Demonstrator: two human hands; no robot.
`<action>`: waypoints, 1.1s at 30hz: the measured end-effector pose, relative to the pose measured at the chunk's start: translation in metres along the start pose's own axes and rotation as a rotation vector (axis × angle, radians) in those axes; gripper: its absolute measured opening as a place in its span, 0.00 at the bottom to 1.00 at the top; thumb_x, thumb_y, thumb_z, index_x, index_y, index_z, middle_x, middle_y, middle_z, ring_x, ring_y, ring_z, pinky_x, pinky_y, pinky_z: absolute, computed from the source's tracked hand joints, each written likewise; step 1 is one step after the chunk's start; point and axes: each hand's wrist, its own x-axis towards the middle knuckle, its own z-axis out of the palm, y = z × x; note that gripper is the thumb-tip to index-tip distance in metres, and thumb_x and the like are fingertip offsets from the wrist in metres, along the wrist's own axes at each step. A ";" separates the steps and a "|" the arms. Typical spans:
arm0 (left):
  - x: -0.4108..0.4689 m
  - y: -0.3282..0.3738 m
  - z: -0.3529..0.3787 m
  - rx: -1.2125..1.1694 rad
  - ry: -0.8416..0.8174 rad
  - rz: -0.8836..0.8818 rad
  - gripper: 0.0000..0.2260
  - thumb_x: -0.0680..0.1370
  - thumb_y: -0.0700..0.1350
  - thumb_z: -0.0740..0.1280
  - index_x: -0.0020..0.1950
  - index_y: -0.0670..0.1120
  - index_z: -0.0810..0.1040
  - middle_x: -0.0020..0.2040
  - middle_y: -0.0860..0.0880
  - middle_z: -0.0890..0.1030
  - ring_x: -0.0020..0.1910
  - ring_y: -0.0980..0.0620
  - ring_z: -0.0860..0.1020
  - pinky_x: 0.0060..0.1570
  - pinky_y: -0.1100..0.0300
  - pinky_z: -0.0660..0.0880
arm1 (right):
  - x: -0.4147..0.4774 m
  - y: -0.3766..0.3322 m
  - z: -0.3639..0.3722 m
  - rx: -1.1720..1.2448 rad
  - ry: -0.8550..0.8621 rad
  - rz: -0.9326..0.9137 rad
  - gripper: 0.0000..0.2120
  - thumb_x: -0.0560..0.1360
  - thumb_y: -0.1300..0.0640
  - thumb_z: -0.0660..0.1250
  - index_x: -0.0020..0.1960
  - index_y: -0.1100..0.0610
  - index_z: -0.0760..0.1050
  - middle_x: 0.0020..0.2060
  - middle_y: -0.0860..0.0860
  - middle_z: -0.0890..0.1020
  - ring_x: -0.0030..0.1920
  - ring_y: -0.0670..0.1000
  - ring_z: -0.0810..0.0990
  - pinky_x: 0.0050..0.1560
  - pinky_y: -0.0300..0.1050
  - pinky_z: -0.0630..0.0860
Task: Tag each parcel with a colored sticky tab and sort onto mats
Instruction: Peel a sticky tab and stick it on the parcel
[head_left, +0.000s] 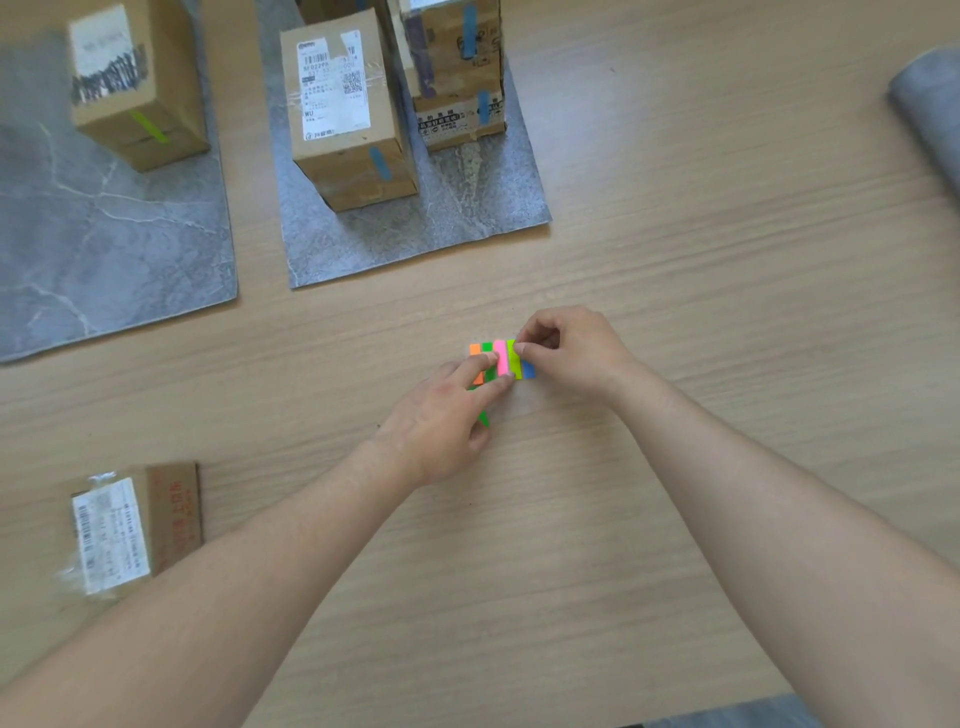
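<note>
Far left of the tab pad (500, 358), a green-tagged box (136, 83) stands sorted on a grey mat (104, 249). Nearer, an untagged parcel (136, 530) waits off the mats. The left hand (441, 415) presses straight fingers on the pad, likely steadying it. The right hand (566, 348) pinches its right end, seemingly peeling a tab.
</note>
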 end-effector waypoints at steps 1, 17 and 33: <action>0.001 0.000 0.001 0.012 0.006 0.000 0.28 0.76 0.45 0.65 0.77 0.52 0.67 0.77 0.46 0.63 0.69 0.43 0.68 0.64 0.52 0.70 | 0.001 0.000 0.002 -0.018 0.014 -0.012 0.03 0.76 0.59 0.73 0.45 0.52 0.82 0.38 0.45 0.83 0.36 0.40 0.78 0.42 0.35 0.74; 0.013 0.012 -0.014 -0.562 0.250 -0.265 0.21 0.76 0.50 0.67 0.69 0.49 0.77 0.63 0.49 0.79 0.60 0.51 0.77 0.63 0.57 0.73 | -0.014 -0.023 0.016 0.646 0.490 0.117 0.06 0.79 0.61 0.70 0.45 0.52 0.78 0.41 0.52 0.86 0.38 0.49 0.85 0.33 0.44 0.78; -0.093 -0.023 -0.108 -1.408 0.610 -0.638 0.03 0.73 0.43 0.77 0.42 0.48 0.85 0.44 0.52 0.84 0.53 0.53 0.82 0.65 0.48 0.76 | -0.058 -0.133 0.071 0.345 0.278 -0.416 0.03 0.74 0.62 0.76 0.47 0.57 0.86 0.43 0.48 0.87 0.39 0.48 0.83 0.40 0.46 0.80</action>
